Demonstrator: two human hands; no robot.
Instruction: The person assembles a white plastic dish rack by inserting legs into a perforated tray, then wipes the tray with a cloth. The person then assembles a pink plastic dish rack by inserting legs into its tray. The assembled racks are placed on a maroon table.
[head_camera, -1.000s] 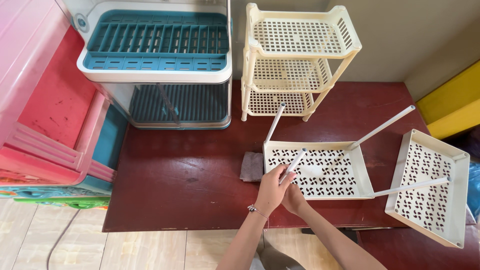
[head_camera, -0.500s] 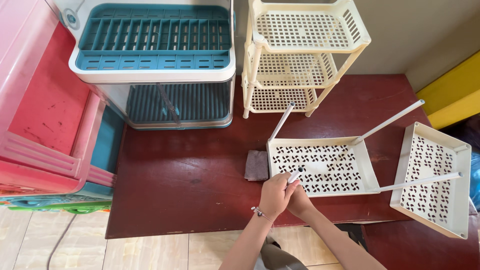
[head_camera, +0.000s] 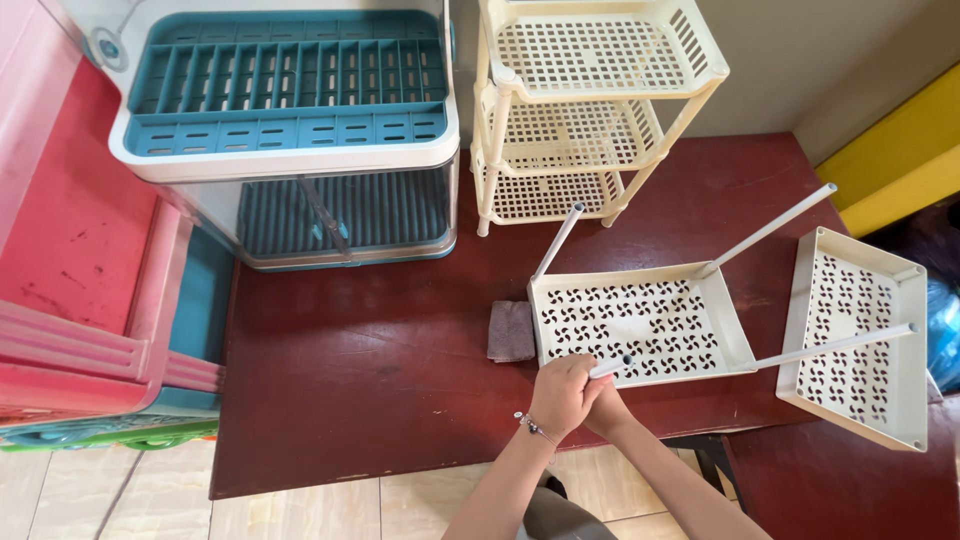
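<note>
Both hands sit at the near left corner of the cream perforated tray (head_camera: 640, 325) on the dark red counter (head_camera: 380, 370). The left hand (head_camera: 562, 395) is clenched around a white tube (head_camera: 611, 367), and the right hand (head_camera: 603, 408) is tucked under it, its grip hidden. A second ago more of that tube stood clear above the fist; now only a short tip shows, so it looks pressed further into the corner socket. Three other tubes already stand beyond the hands.
</note>
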